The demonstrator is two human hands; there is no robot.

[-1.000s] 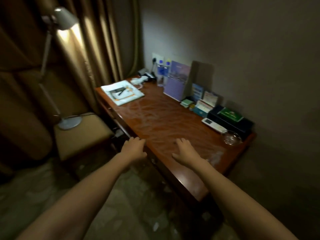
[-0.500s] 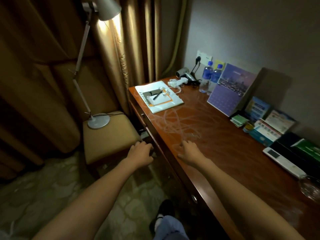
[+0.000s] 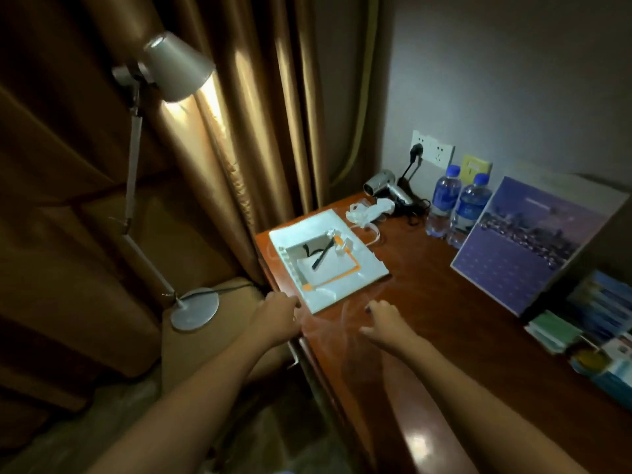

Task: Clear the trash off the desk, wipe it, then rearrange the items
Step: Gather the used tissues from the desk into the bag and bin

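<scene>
Both arms reach forward over the near left corner of the wooden surface [image 3: 427,323]. The left hand [image 3: 273,318] sits at the surface's left edge, fingers curled loosely and holding nothing, just beside the near corner of a white folder [image 3: 359,265]. The right hand [image 3: 386,325] hovers low over the bare wood with its fingers spread and empty; whether it touches the wood cannot be told.

The folder lies flat at the far left of the surface, with a notepad and a black pen [image 3: 323,254] on top of it. Behind it lies a crumpled white plastic wrapper [image 3: 367,212], and beyond that a hair dryer [image 3: 384,186] plugged into the wall socket [image 3: 432,150]. Two water bottles [image 3: 456,203] stand upright by the wall, next to a purple calendar [image 3: 519,248] leaning back. Small booklets [image 3: 602,302] crowd the right side. A desk lamp [image 3: 174,68] stands on a stool [image 3: 219,323] to the left, before tan curtains [image 3: 239,131].
</scene>
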